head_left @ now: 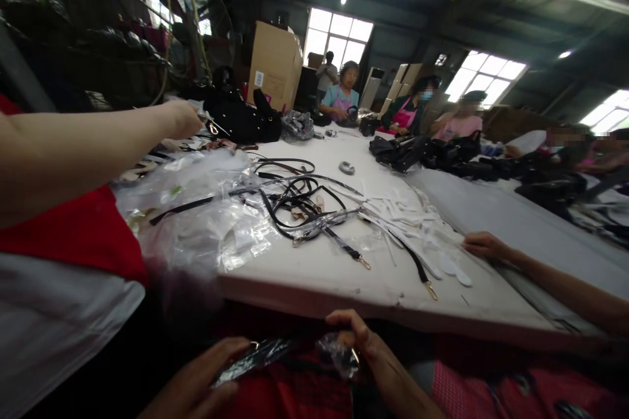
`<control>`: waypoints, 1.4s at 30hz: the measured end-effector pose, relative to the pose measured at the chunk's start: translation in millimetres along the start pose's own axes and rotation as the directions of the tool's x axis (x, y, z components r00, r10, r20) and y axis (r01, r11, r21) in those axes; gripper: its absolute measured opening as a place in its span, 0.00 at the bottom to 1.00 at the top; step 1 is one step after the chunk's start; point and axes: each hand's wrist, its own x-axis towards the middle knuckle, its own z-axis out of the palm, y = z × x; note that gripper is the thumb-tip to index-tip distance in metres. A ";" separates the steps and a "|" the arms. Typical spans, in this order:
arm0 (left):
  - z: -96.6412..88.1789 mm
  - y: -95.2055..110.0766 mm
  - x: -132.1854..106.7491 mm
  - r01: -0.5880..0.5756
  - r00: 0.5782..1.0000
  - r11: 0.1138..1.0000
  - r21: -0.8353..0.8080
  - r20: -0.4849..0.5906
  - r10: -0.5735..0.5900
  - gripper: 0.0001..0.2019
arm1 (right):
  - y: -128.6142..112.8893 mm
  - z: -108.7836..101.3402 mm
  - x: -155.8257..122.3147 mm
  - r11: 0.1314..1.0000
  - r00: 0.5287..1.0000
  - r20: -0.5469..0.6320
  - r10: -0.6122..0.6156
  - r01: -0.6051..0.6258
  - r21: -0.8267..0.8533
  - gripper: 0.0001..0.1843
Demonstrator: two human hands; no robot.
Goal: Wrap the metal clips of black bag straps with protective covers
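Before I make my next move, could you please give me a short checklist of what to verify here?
1. Left hand on the plastic-wrapped black piece: ok.
2. Right hand on the crumpled clear plastic: ok.
3. Black straps lying separate: not ok, they loop over one another.
4. Co-worker's hand, at the right, touching no white strips: cannot tell.
5. Black piece's full shape visible: not ok, partly covered.

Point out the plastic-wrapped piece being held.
In the head view, the plastic-wrapped piece is at the bottom, near the middle, between the left hand and the right hand, below the near edge of the white table.
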 end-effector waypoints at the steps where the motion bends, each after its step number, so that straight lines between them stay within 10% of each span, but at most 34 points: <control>1: 7.0 8.4 10.2 -0.017 0.999 0.999 -0.036 0.037 0.018 0.21 | -4.7 10.2 0.1 1.000 0.999 0.034 -0.008 0.009 -0.007 0.34; 6: 54.4 55.4 55.1 0.086 0.941 0.899 -0.429 0.332 0.068 0.27 | -17.7 28.8 9.1 0.990 0.984 0.136 -0.117 0.127 -0.069 0.27; 10: 83.8 49.4 58.5 0.323 0.857 0.740 -0.589 0.514 0.035 0.27 | -3.1 32.0 17.9 0.990 0.990 0.079 -0.116 0.121 -0.070 0.26; 20: 93.5 -24.9 26.7 0.534 0.814 0.531 -0.658 0.570 -0.113 0.21 | 40.8 13.1 20.1 0.999 0.952 0.304 0.041 -0.029 -0.045 0.17; 31: 100.7 -14.2 34.6 0.607 0.767 0.503 -0.615 0.619 -0.168 0.30 | 38.5 12.2 37.1 0.974 0.910 0.412 -0.048 0.135 -0.184 0.08; 35: 113.5 -22.5 31.4 0.604 0.780 0.497 -0.623 0.590 -0.208 0.30 | 48.2 14.5 35.7 0.919 0.978 0.188 -0.093 0.157 -0.362 0.09; 42: 148.3 -23.3 27.5 0.514 0.855 0.472 -0.716 0.472 -0.215 0.26 | 50.8 -95.8 52.6 0.917 0.999 -0.034 0.013 -0.025 -0.397 0.21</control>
